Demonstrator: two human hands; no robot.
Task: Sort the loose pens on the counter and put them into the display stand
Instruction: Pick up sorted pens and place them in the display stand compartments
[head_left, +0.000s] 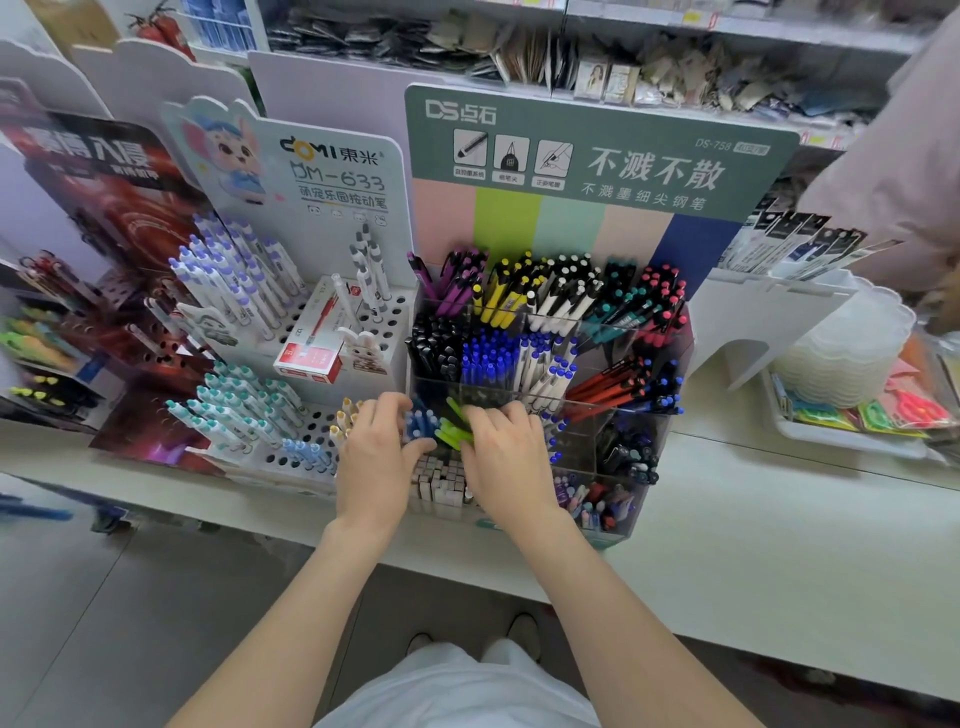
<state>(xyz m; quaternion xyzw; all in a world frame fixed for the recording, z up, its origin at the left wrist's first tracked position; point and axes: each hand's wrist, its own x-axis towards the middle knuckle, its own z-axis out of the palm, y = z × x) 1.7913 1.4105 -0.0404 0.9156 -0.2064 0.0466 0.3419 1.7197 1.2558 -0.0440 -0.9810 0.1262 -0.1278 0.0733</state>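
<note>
Bare forearms (291, 597) reach up from the bottom edge. Farther in, the left hand (379, 457) curls its fingers and thumb round a cluster of blue pens (422, 423). Just beside it, almost touching, the right hand (506, 462) grips a bunch of green pens (451, 435), tilted over a front-left compartment of the stand (623, 228). That stand sits on the white tabletop (779, 545).

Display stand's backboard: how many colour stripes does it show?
5, side by side under the green header: pink at the left, then lime, mint, peach and dark blue at the right. The pens hide their lower ends.
</note>
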